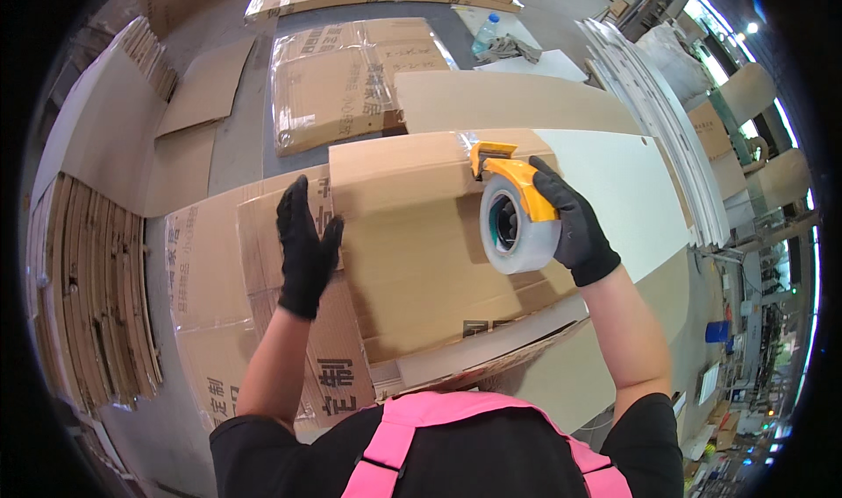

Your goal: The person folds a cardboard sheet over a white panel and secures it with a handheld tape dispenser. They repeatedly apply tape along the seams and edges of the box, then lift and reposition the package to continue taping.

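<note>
My right hand, in a black glove, grips a yellow tape dispenser that carries a large roll of clear packing tape. The dispenser hangs over a cardboard sheet folded across flat goods before me, its head near a short strip of clear tape on the far edge. My left hand, gloved in black as well, is upright with thumb and fingers apart at the sheet's left edge and holds nothing. Whether it touches the cardboard I cannot tell. A white panel sticks out at the right of the sheet.
Taped cardboard packages lie at the left and beyond. Folded cardboard is stacked far left. Long white panels stand at the right. A plastic bottle and a grey cloth are at the back.
</note>
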Action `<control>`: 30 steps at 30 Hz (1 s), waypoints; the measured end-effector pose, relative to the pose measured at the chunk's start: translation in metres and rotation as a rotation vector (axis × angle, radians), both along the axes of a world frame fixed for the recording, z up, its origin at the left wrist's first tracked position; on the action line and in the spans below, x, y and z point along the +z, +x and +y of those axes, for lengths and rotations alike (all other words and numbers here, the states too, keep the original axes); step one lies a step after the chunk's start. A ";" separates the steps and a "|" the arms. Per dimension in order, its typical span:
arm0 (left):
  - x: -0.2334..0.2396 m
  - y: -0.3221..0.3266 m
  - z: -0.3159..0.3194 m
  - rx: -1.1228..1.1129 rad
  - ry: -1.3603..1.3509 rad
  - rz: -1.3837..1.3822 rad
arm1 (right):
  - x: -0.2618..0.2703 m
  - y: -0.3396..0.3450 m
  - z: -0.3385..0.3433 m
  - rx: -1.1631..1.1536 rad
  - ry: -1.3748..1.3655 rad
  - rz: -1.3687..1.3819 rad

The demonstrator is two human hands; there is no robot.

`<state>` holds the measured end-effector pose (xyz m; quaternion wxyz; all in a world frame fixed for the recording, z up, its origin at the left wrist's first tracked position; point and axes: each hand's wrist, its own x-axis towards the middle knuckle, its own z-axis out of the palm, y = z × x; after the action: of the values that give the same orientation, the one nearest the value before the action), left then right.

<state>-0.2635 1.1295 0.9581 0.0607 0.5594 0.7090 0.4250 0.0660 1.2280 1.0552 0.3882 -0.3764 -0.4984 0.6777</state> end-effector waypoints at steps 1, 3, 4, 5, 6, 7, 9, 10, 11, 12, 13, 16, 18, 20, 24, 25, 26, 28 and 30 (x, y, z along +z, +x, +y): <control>0.018 0.004 -0.017 -0.096 0.170 0.231 | -0.002 0.000 0.002 -0.004 -0.020 0.014; 0.043 0.033 -0.054 -0.494 -0.041 -0.009 | -0.003 0.001 0.006 0.026 -0.005 0.010; 0.050 0.050 -0.072 -0.762 -0.187 -0.095 | -0.002 0.002 0.008 -0.007 -0.033 -0.010; 0.054 0.069 -0.086 -1.024 -0.222 -0.141 | -0.002 0.001 0.010 -0.002 0.032 -0.012; 0.054 0.091 -0.094 -1.083 -0.447 -0.094 | 0.000 0.000 0.011 -0.003 0.041 -0.013; 0.054 0.107 -0.102 -1.148 -0.497 -0.045 | 0.002 -0.001 0.012 0.004 0.052 -0.015; 0.053 0.124 -0.104 -1.264 -0.421 -0.056 | 0.007 -0.003 0.013 0.044 -0.032 0.041; 0.051 0.130 -0.100 -1.278 -0.467 0.117 | 0.009 -0.003 0.013 0.081 -0.044 0.097; 0.050 0.131 -0.093 -1.263 -0.437 0.200 | 0.011 -0.004 0.014 0.087 -0.074 0.097; 0.049 0.132 -0.085 -1.282 -0.483 0.313 | 0.012 -0.004 0.015 0.066 -0.133 0.066; 0.046 0.128 -0.073 -1.207 -0.448 0.310 | 0.014 -0.004 0.017 0.091 -0.154 0.075; 0.030 0.118 -0.034 -0.849 -0.593 0.448 | 0.013 -0.001 0.021 0.110 -0.187 0.046; 0.015 0.117 -0.029 -0.843 -0.594 0.418 | 0.009 0.002 0.021 0.086 -0.210 0.018; 0.002 0.118 -0.028 -0.818 -0.573 0.430 | 0.002 0.006 0.015 0.004 -0.083 -0.019; -0.008 0.118 -0.031 -0.782 -0.525 0.424 | -0.007 0.010 -0.013 -0.036 0.193 -0.279; -0.006 0.116 -0.031 -0.792 -0.475 0.366 | -0.008 0.010 -0.023 -0.044 0.178 -0.263; -0.004 0.116 -0.030 -0.790 -0.537 0.386 | -0.005 0.016 -0.035 0.001 0.185 -0.237; 0.001 0.115 -0.028 -0.779 -0.617 0.410 | -0.001 0.025 -0.060 -0.014 0.065 -0.175; 0.004 0.115 -0.026 -0.806 -0.658 0.410 | 0.003 0.036 -0.088 -0.047 0.007 -0.125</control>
<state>-0.1485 1.1036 0.9623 0.2505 0.8091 0.5316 0.0071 0.1021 1.1402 1.0584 0.3733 -0.4281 -0.5152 0.6418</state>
